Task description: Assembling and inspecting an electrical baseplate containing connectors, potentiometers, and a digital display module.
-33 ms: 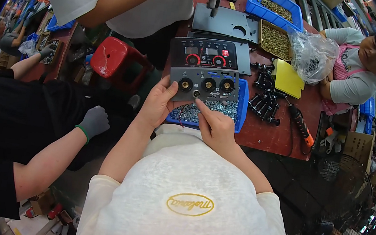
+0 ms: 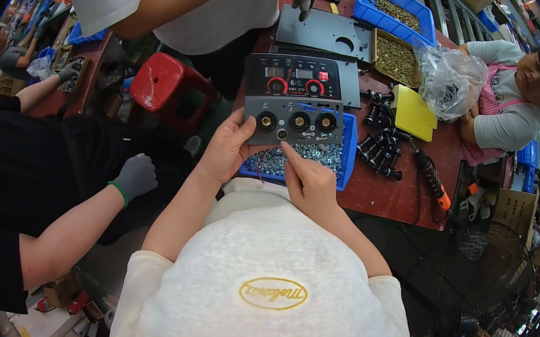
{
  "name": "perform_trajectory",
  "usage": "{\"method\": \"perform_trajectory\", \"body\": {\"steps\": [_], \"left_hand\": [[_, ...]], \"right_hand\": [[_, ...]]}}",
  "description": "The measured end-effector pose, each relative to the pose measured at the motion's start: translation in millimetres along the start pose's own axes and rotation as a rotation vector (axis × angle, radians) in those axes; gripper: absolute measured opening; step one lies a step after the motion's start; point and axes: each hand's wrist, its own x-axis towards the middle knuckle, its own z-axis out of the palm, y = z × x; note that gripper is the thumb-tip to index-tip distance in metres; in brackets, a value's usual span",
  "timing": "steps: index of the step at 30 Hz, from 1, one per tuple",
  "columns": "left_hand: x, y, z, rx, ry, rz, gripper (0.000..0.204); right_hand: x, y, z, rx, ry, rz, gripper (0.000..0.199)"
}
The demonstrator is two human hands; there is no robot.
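Note:
A black and dark grey control panel (image 2: 295,97) with dials, small displays and three brass-centred round sockets is held over a blue bin. My left hand (image 2: 224,146) is closed on its lower left corner, thumb on the front face. My right hand (image 2: 312,179) reaches the panel's lower edge, index fingertip at a small round connector (image 2: 281,134). Its other fingers curl underneath, and whatever they hold is hidden. Below the panel, the blue bin (image 2: 350,155) contains many small silvery metal nuts or similar hardware (image 2: 305,156). A thin dark reddish wire (image 2: 260,166) hangs near my left hand.
Black fittings (image 2: 381,145), yellow sheets (image 2: 414,112) and an orange-black power screwdriver (image 2: 434,178) lie on the red table (image 2: 407,202). Grey metal plates (image 2: 324,32) and bins of brass parts (image 2: 397,12) are farther back. Co-workers' gloved hands (image 2: 138,174) are nearby. A red stool (image 2: 171,85) stands left.
A co-worker's gloved fingers above the grey plates have shifted slightly upward. My hands and the control panel show no visible movement.

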Motion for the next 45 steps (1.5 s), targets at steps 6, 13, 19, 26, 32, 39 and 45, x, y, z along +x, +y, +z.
{"method": "perform_trajectory", "body": {"steps": [6,13,19,26,32,39,45], "left_hand": [[0.0,4.0,-2.2,-0.001,0.001,0.020,0.031],[-1.6,1.5,-2.4,-0.011,-0.006,0.004,0.031],[-1.8,3.4,-4.5,-0.008,-0.021,0.009,0.032],[-8.7,5.1,-1.9,-0.056,-0.034,-0.001,0.032],[-11.5,3.3,1.0,-0.018,-0.052,-0.003,0.032],[-17.2,11.7,13.8,0.075,-0.066,-0.052,0.035],[-25.4,16.8,-0.6,0.206,-0.094,-0.304,0.040]], "right_hand": [[4.1,-7.3,-4.5,0.032,-0.094,0.043,0.042],[-6.3,0.5,-3.7,0.183,-0.078,0.140,0.033],[-12.1,10.9,-0.1,0.538,-0.084,0.568,0.022],[-3.2,20.0,3.3,1.342,0.132,0.799,0.026],[-7.0,28.7,5.7,1.521,0.130,0.707,0.030],[2.8,0.9,-12.9,1.305,0.315,0.666,0.025],[33.8,-13.1,-32.3,0.912,0.278,0.683,0.022]]}}
